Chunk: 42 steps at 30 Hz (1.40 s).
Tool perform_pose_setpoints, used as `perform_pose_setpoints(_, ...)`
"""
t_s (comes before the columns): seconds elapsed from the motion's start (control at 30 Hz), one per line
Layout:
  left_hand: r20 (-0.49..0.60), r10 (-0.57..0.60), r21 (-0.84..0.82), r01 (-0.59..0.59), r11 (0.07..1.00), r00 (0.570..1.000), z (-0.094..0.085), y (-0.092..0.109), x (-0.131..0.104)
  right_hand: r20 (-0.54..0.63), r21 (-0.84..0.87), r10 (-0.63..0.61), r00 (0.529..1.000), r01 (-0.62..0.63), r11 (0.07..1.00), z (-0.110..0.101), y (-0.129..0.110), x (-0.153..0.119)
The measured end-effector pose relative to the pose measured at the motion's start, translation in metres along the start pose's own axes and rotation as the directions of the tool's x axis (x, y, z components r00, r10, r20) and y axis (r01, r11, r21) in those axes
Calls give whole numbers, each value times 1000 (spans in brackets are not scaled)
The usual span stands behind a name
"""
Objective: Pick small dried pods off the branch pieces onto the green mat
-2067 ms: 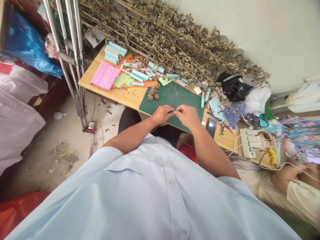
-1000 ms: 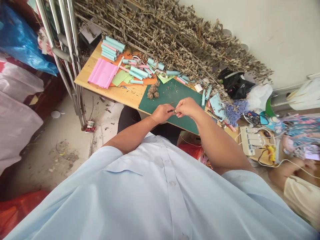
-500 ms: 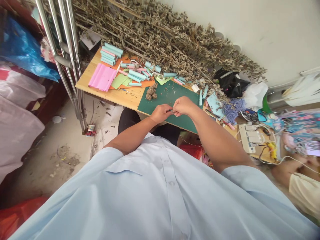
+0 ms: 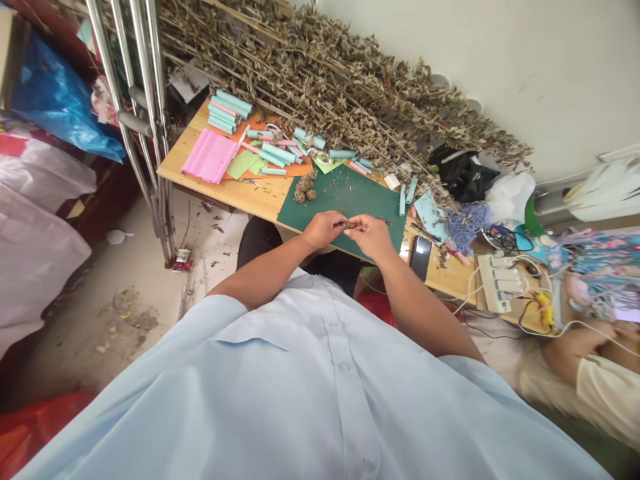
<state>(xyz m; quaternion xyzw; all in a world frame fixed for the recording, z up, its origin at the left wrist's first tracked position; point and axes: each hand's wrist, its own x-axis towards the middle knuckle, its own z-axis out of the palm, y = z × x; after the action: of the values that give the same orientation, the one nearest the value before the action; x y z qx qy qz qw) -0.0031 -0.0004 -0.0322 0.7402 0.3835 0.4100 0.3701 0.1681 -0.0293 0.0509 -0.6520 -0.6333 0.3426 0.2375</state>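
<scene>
Over the near edge of a green cutting mat [image 4: 360, 193], my left hand [image 4: 324, 229] and my right hand [image 4: 371, 235] meet fingertip to fingertip. Both are closed in a pinch on one small dark piece [image 4: 346, 225], mostly covered by the fingers, so its kind does not show. Just beyond my left hand, several rough brown balls [image 4: 305, 187] are heaped at the mat's left side. Dark crumbs are scattered over the mat.
Rolled blue and pink tubes [image 4: 277, 155] and pink paper [image 4: 210, 156] lie on the wooden table [image 4: 187, 137]. Dried leafy stalks [image 4: 320, 80] fill the back. At right are a phone [image 4: 421, 257] and power strip [image 4: 501, 280]; crutches [image 4: 137, 127] stand left. Another person's arm [image 4: 575, 350] shows.
My right hand has lowered and turned, its fingers now stretched toward the left fingertips. The right forearm has swung inward, uncovering the phone. My left hand has barely moved.
</scene>
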Motion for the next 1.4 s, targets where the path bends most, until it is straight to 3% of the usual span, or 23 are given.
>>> perform_pose_setpoints(0.17,13,6,4,-6,1000,1000,-2,1,1,-172,-151,-210,962,185,971,18,13,-11)
perform_pose_setpoints(0.4,-2,10,1,-10,1000,1000,0,0,0,-169,-348,-380,909,306,886,23,14,-18)
perform_pose_setpoints(0.6,16,31,19,-31,999,999,0,-1,0,-123,-309,-367,922,316,897,13,5,-16)
perform_pose_setpoints(0.87,0,22,-8,-22,1000,1000,4,-4,-1,22,-240,-131,991,133,962,-6,-6,6)
perform_pose_setpoints(0.97,-11,23,-19,-24,1000,1000,4,-5,-1,34,-166,3,999,3,986,-7,-6,13)
perform_pose_setpoints(1.03,-7,23,-18,-24,1000,1000,4,-5,-1,47,-168,26,999,-18,986,-8,-7,14)
perform_pose_setpoints(1.17,-1,12,-2,-12,1000,1000,4,-4,-1,57,-319,-123,991,135,938,-12,-11,9)
perform_pose_setpoints(1.27,1,12,1,-12,1000,1000,3,-3,-1,82,-407,-272,959,281,869,-14,-13,5)
perform_pose_setpoints(1.4,-2,28,-19,-28,999,1000,3,-2,-2,167,-486,-318,933,359,797,-15,-14,3)
